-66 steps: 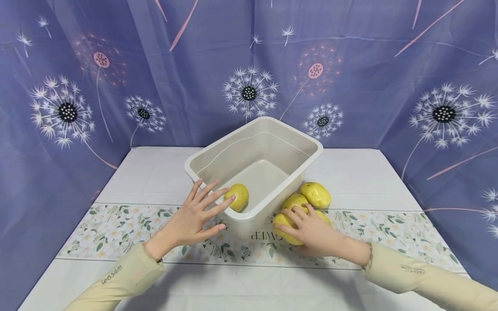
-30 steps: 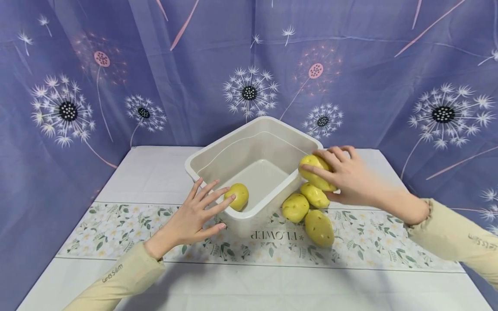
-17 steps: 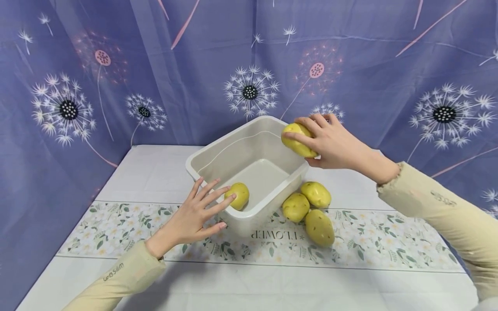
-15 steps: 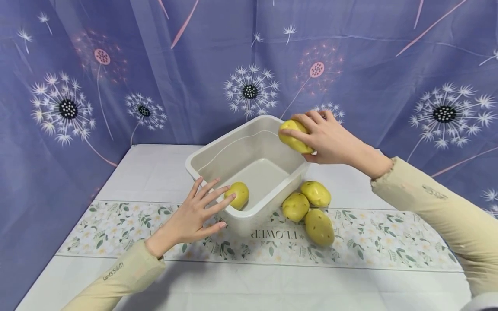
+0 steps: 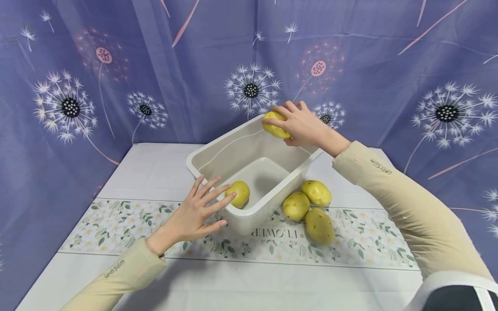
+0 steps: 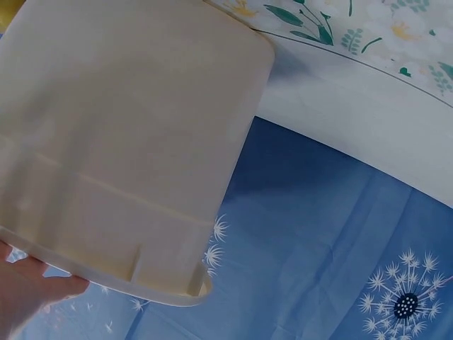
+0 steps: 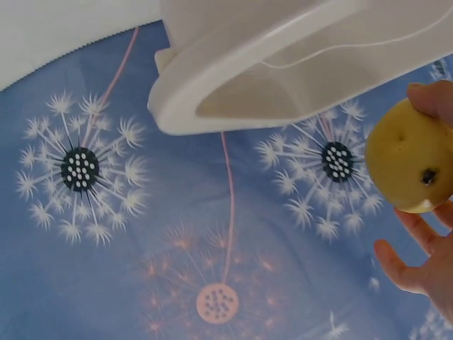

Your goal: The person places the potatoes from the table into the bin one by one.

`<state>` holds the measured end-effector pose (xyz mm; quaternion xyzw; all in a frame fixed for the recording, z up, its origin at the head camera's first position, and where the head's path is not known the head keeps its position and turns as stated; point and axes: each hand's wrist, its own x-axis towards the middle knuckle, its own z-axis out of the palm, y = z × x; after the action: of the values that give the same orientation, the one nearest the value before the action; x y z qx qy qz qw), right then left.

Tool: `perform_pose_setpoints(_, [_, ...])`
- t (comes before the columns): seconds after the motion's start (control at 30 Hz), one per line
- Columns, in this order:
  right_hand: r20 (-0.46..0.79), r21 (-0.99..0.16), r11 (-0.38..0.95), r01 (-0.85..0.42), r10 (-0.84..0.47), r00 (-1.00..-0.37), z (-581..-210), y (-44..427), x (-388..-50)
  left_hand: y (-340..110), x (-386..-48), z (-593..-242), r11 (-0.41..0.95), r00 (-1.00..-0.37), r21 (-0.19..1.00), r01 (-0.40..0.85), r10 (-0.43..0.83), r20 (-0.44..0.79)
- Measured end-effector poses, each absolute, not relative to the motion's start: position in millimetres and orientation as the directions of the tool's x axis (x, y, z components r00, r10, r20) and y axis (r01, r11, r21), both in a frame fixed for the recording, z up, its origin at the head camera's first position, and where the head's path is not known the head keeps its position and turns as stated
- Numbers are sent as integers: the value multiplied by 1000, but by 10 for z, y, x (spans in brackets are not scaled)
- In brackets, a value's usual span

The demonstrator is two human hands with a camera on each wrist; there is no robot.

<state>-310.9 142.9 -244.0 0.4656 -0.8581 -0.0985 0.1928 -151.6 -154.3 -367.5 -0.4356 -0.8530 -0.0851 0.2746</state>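
My right hand [image 5: 305,127] grips a yellow potato [image 5: 277,131] above the back right part of a pale beige plastic bin [image 5: 268,195]. In the right wrist view, thumb and fingers hold that potato [image 7: 407,152] beside the bin's rim. My left hand [image 5: 198,211] has its fingers spread straight at the bin's near left rim. Inside the bin, close to those fingers, lies another potato [image 5: 240,195]. Three more lie on the table right of the bin: a rear potato [image 5: 317,193], a left potato [image 5: 296,206] and a front potato [image 5: 320,226].
A white tablecloth [image 5: 233,285] with a floral band [image 5: 128,224] covers the table. Behind and at the sides hangs a purple-blue dandelion curtain [image 5: 194,86]. A white curved object [image 5: 447,280] with a dark inside shows at the bottom right corner.
My right hand picked up a potato from the group on the right, lifted it and carried it left over the bin. The left hand has stayed at the rim.
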Motion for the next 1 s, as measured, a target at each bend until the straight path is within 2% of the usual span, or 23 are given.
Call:
perform_pose_setpoints(0.27, [243,342,524,-780,-851,-465,-2558,1363,-3274,-1546,-1520,-3670,608,-473,-102,788,702,533])
perform_pose_setpoints(0.5, [177,326,566,-758,-823,-539,-2568,1320,-3330,-1550,-1521,-3677,610,-478,-98,786,700,530])
perform_pose_setpoints(0.67, [131,308,580,-754,-811,-570,-2622,1321,-3373,-1554,-1525,-3690,610,-477,-96,787,699,533])
perform_pose_setpoints(1.0, [74,316,551,-772,-826,-559,-2725,1291,-3429,-1551,-1533,-3692,611,-473,-104,785,698,537])
